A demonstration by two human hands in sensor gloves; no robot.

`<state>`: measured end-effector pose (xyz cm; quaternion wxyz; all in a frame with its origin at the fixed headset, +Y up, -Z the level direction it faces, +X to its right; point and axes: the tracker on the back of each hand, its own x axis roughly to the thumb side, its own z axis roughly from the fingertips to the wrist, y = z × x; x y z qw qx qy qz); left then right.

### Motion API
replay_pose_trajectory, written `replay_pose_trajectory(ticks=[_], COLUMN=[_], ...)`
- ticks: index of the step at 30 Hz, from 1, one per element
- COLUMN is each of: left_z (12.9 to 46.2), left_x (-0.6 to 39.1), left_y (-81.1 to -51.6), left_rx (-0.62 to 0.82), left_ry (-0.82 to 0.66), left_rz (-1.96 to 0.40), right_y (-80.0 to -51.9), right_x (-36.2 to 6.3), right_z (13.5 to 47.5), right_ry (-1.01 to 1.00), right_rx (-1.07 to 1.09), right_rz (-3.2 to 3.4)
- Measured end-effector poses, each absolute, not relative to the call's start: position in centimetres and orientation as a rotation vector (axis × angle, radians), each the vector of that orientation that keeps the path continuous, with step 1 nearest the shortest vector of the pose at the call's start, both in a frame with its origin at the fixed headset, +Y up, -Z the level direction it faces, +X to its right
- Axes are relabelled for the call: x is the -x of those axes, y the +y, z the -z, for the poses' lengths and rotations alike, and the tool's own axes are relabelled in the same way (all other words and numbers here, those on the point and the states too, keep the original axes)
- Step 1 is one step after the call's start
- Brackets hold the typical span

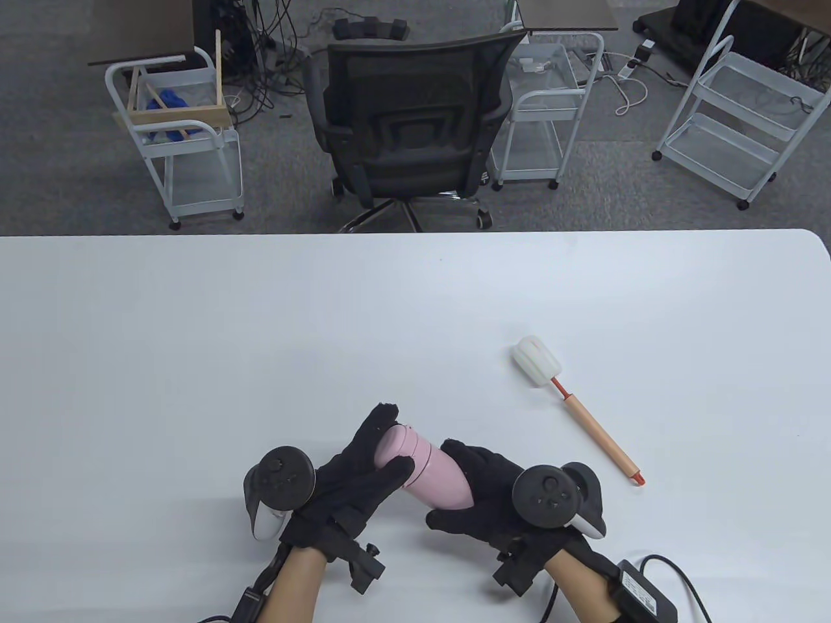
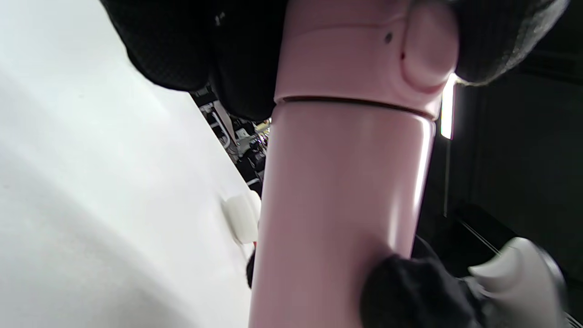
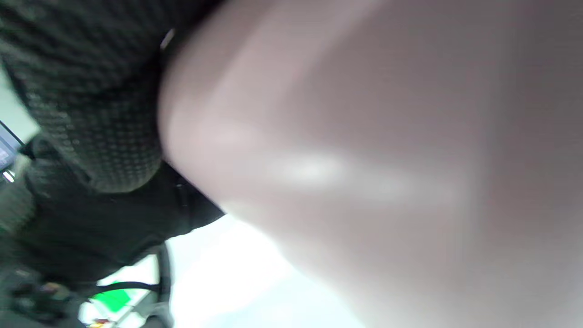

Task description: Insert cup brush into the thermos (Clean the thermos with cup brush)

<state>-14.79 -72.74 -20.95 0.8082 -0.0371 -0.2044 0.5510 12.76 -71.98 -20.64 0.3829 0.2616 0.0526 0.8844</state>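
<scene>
We see the pink thermos [image 1: 425,470] held tilted just above the white worktop [image 1: 195,337], near its front edge, with its lid [image 2: 364,50] on. Our left hand [image 1: 354,483] wraps fingers around the lid end, while our right hand [image 1: 487,503] grips the lower body. The brush [image 1: 571,405] lies flat on the worktop to the right, apart from both hands, its white head pointing away from us.
</scene>
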Motion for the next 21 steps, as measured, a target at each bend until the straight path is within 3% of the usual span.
replay_pose_trajectory(ticks=[7,14,17,21], left_z=[21.5,21.5,21.4,21.4], left_x=[14.7,14.9,14.9,15.2], left_y=[-73.0,-72.7,-72.6,-72.2], left_rx=[0.162,0.186,0.208,0.210], left_ry=[-0.645,-0.768,-0.805,-0.781], left_rz=[-1.326,-1.362,-1.370,-1.351], right_y=[-74.0,-75.1,-75.4,-74.5], right_x=[-13.5,-12.9,-12.5,-12.5], right_z=[22.5,22.8,22.6,22.3], right_ry=[0.512,0.729,0.771,0.681], right_rx=[-0.716,-0.761,-0.771,-0.766], right_rz=[-1.835,-1.599,-1.533,-1.646])
